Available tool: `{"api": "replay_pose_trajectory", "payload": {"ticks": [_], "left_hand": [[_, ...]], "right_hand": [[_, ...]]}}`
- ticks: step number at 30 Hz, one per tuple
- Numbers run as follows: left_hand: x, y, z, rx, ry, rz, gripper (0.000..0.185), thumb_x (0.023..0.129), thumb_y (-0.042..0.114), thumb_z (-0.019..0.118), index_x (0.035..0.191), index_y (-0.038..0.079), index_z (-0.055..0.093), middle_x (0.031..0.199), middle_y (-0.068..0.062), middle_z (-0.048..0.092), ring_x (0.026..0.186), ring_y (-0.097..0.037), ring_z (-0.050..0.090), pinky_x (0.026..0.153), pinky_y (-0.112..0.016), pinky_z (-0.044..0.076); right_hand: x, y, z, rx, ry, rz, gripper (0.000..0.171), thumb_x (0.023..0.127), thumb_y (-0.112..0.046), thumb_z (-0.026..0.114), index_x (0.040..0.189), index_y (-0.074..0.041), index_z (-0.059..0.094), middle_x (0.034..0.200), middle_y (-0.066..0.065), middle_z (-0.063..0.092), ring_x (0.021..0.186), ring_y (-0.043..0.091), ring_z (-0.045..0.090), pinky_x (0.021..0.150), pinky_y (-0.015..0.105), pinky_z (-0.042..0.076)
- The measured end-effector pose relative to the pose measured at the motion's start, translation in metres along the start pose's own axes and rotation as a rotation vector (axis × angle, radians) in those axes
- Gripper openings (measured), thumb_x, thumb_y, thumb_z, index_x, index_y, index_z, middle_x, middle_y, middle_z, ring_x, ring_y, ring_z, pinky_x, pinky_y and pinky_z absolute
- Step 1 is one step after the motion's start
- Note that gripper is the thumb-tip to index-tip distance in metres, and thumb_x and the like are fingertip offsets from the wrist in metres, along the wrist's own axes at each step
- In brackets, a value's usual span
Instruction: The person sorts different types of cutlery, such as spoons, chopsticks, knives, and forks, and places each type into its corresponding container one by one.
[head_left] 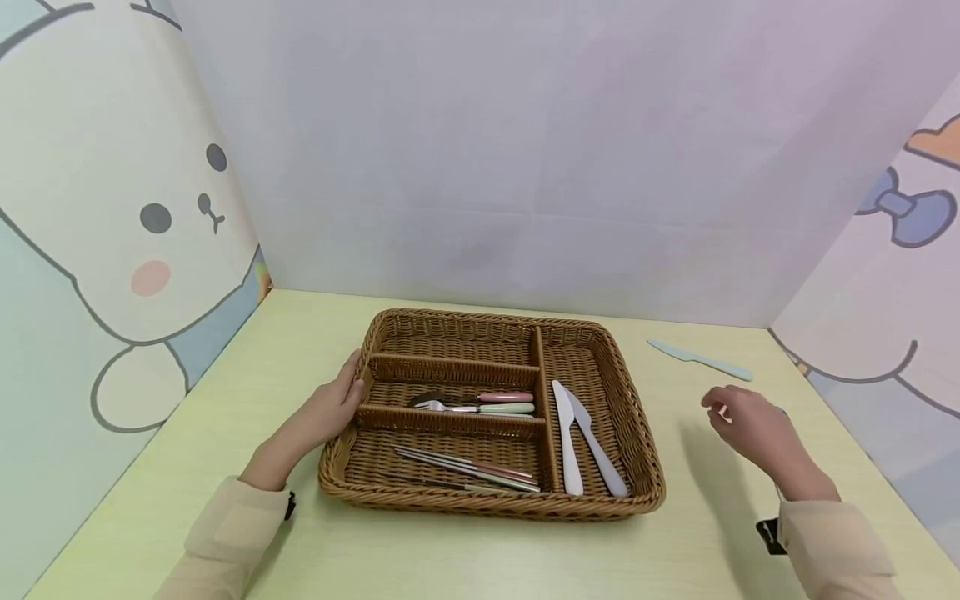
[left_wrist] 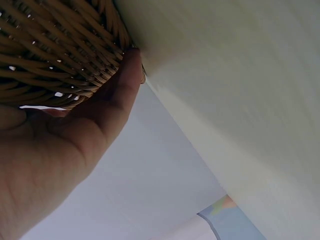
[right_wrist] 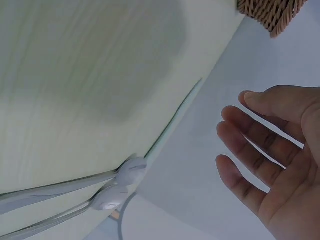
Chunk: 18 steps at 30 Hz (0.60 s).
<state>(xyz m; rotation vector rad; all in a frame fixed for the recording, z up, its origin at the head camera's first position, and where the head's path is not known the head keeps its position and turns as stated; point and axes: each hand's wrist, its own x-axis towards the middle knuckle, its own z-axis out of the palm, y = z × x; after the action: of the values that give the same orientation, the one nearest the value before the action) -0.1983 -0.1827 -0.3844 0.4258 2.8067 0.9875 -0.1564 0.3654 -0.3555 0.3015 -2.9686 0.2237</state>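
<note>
Left hand (head_left: pixel 326 412): your fingers lie along the outer wall of the brown, woven-wicker divided basket (head_left: pixel 491 503), thumb at the rim, gripping its left side. Brace the basket without lifting it; a tilt would probably slide the loose cutlery inside.

Right hand (head_left: pixel 757 425): your fingers are loosely bent, thumb apart from them in the wrist view, holding nothing above the pale table (head_left: pixel 525 567).

The slim, pale blue table knife (head_left: pixel 697 358) lies flat just beyond your right fingertips, not touched, its blade end nearer the basket and its handle end farther right. To grip it well, lower thumb and forefinger onto the handle; so flat a piece probably offers little edge to pinch.

The white knife (head_left: pixel 567 446) and the lavender-grey knife (head_left: pixel 600 450) lie in the right-hand compartment, between your two sets of fingers. Avoid brushing them with your right fingertips.
</note>
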Motion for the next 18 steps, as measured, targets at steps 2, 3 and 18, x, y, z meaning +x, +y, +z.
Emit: {"api": "replay_pose_trajectory", "payload": {"ticks": [2, 3, 18], "left_hand": [[0.0, 0.001, -0.001, -0.002, -0.001, -0.002, 0.058, 0.101, 0.017, 0.027, 0.145, -0.003, -0.005, 0.057, -0.004, 0.041, 0.043, -0.014, 0.032, 0.052, -0.031, 0.036], [-0.001, 0.001, -0.001, -0.002, -0.002, -0.004, 0.058, 0.101, 0.016, 0.027, 0.145, -0.003, -0.005, 0.058, -0.004, 0.042, 0.043, -0.014, 0.032, 0.052, -0.031, 0.036], [0.001, -0.002, 0.0, 0.004, -0.003, -0.013, 0.058, 0.101, 0.016, 0.027, 0.145, -0.002, -0.005, 0.058, -0.004, 0.042, 0.044, -0.013, 0.033, 0.056, -0.031, 0.037]], "right_hand": [[-0.006, 0.007, 0.001, 0.01, -0.02, 0.037, 0.015, 0.078, 0.0, 0.057, 0.09, -0.002, 0.066, 0.082, 0.012, 0.064, 0.071, 0.027, 0.06, 0.052, 0.04, 0.045], [-0.009, 0.011, 0.002, 0.015, -0.028, 0.052, 0.015, 0.078, 0.0, 0.057, 0.09, -0.002, 0.065, 0.083, 0.013, 0.064, 0.071, 0.028, 0.06, 0.053, 0.041, 0.045], [-0.038, 0.052, 0.016, 0.05, -0.169, 0.236, 0.02, 0.077, -0.003, 0.06, 0.093, 0.007, 0.061, 0.082, 0.017, 0.06, 0.073, 0.031, 0.058, 0.055, 0.044, 0.043]]}}
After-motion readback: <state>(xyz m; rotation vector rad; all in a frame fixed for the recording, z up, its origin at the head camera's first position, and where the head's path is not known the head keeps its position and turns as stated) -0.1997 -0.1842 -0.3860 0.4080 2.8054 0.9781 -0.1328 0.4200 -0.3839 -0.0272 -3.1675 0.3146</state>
